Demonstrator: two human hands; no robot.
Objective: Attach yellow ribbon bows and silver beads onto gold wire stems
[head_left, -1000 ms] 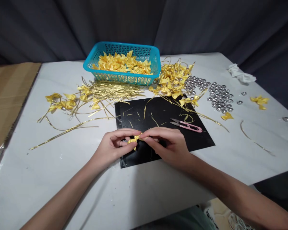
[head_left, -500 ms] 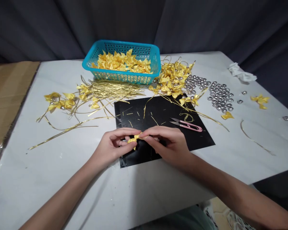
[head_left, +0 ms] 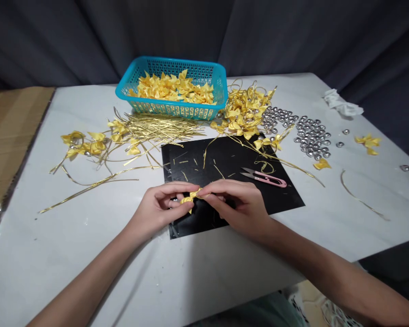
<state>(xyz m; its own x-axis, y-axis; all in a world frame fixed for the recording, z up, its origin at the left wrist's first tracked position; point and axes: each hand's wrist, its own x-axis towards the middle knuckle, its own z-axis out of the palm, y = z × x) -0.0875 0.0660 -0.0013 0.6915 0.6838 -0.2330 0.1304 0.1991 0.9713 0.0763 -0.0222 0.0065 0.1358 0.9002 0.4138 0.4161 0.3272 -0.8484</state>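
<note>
Both of my hands meet over the near part of a black mat (head_left: 225, 159) on the white table (head_left: 88, 236). My left hand (head_left: 160, 206) pinches the left side of a small yellow ribbon bow (head_left: 190, 197). My right hand (head_left: 236, 202) pinches the bow's right side with thumb and forefinger. A small silver piece shows between my left fingers, too small to name. Pink thread snips (head_left: 266, 178) lie on the mat just beyond my right hand.
A blue basket (head_left: 172, 109) of yellow bows stands at the back. Gold wire ties (head_left: 157, 129) and loose bows (head_left: 85, 145) lie left of the mat; a tangle of wired bows (head_left: 245, 111) and silver beads (head_left: 311, 136) lie right. Brown cardboard (head_left: 10, 131) borders the left edge.
Both hands stay on the bow with only slight finger movement. The view has shifted a little; nothing on the table has moved.
</note>
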